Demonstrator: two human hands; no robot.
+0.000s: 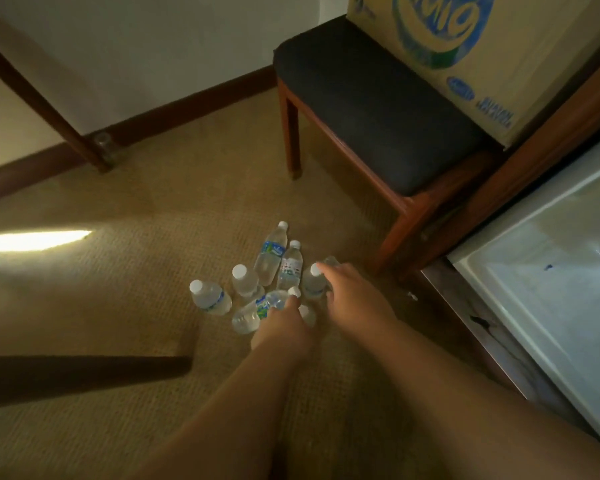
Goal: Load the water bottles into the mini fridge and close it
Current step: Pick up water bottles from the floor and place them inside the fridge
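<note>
Several clear water bottles with white caps stand and lie in a cluster on the carpet, among them a tall one [271,252] and a short one [211,297] at the left. My left hand [284,323] is curled around a lying bottle with a green and blue label [269,303]. My right hand [354,292] rests over the right side of the cluster, with a fingertip on the cap of a small bottle [313,284]. Another bottle [330,260] peeks out past its fingers. Whether that hand grips anything is hidden. The white mini fridge [551,271] stands open at the right.
A wooden chair with a dark cushion [371,109] stands behind the bottles and carries a cardboard box [465,46]. A dark table leg [49,109] is at the back left. A dark wooden edge [84,372] juts in from the left.
</note>
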